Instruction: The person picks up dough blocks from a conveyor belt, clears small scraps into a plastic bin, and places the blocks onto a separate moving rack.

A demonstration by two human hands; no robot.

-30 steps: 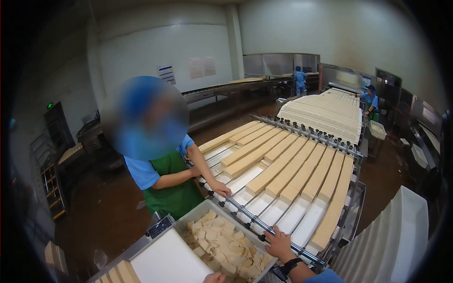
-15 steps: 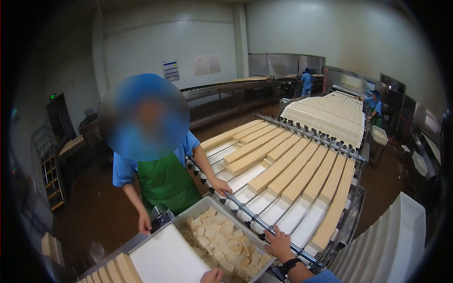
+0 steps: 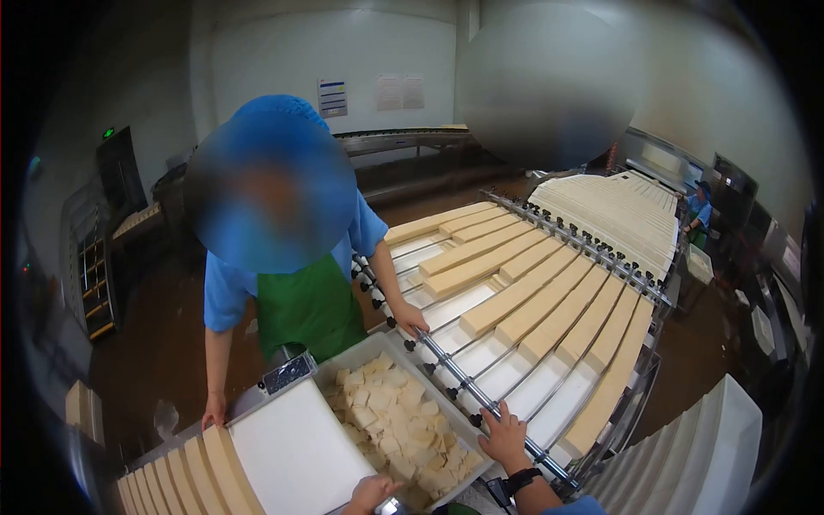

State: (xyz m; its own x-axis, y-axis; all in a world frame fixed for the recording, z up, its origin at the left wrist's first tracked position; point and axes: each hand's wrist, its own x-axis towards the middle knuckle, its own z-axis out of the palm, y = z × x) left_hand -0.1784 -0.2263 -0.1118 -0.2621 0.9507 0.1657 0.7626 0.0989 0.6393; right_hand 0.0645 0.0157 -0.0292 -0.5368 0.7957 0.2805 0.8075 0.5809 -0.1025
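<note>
My right hand [image 3: 505,438] rests on the metal rail [image 3: 468,378] at the near end of the conveyor, fingers spread. Long cream-coloured slabs [image 3: 524,330] lie in lanes beyond it, between thin metal rods. At the bottom edge my left hand [image 3: 371,491] is closed, beside a white board [image 3: 296,451]; something shiny shows at its fingers, too little to name. Between my hands stands a grey bin [image 3: 476,446] heaped with broken cream-coloured pieces [image 3: 390,408].
Across from me a co-worker in a green apron [image 3: 309,300] has one hand on the rail and the other at a row of slabs [image 3: 184,472]. Nested white trays [image 3: 712,455] stand at right. Another person [image 3: 699,210] is beside the far conveyor.
My left hand has moved slightly left and up. The co-worker's lower hand has gone from near the small dark device to the slab row. My right hand stays on the rail; the view has shifted.
</note>
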